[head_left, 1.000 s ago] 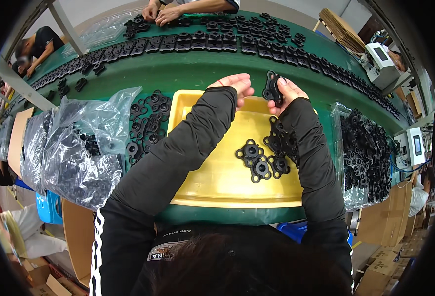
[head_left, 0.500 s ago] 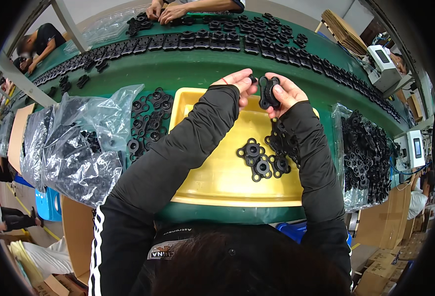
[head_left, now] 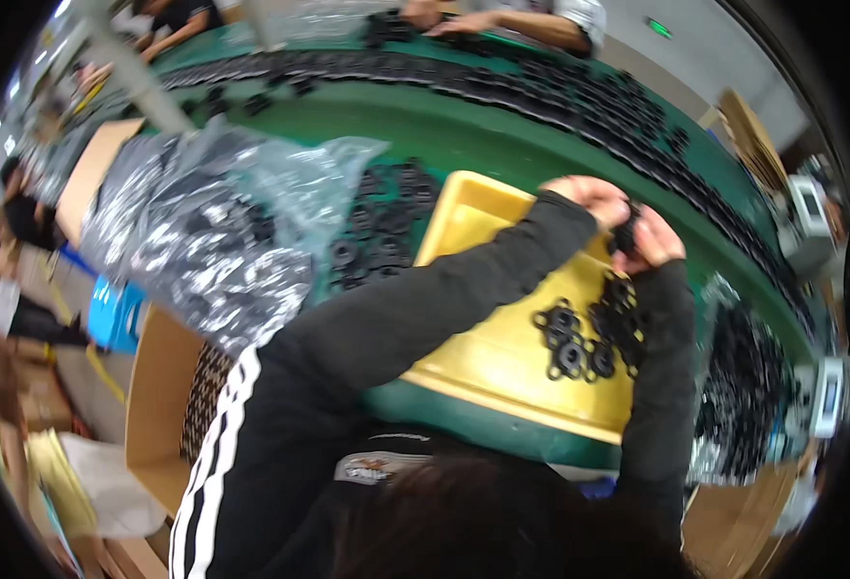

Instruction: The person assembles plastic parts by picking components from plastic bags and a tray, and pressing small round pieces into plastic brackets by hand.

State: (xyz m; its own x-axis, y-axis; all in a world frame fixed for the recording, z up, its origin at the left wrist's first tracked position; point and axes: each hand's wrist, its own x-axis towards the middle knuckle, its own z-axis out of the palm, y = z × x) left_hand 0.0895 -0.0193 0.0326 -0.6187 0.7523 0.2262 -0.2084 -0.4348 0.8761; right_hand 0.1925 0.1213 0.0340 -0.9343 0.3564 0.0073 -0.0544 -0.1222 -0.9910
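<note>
Both arms reach out over a yellow tray (head_left: 478, 372). My right hand (head_left: 660, 237) is closed around a black plastic part with rounded ends (head_left: 626, 232), holding it upright above the tray's far right. My left hand (head_left: 591, 199) is beside it, its fingers pinched together at the part's upper edge. Motion blur hides what, if anything, those left fingertips hold. Below the hands, inside the tray, lie several black parts with round rings (head_left: 570, 357), partly covered by my right sleeve.
A clear plastic bag of black parts (head_left: 203, 232) stands left, with loose black parts (head_left: 386, 217) beside it. Another bag of black parts (head_left: 743, 386) is at right. Rows of black parts (head_left: 425, 82) run across the green bench; a co-worker's hands (head_left: 464, 21) work beyond.
My left fingertips, apart from the part before, have come in against it. The whole view has tilted and shifted, so the tray and hands appear farther right.
</note>
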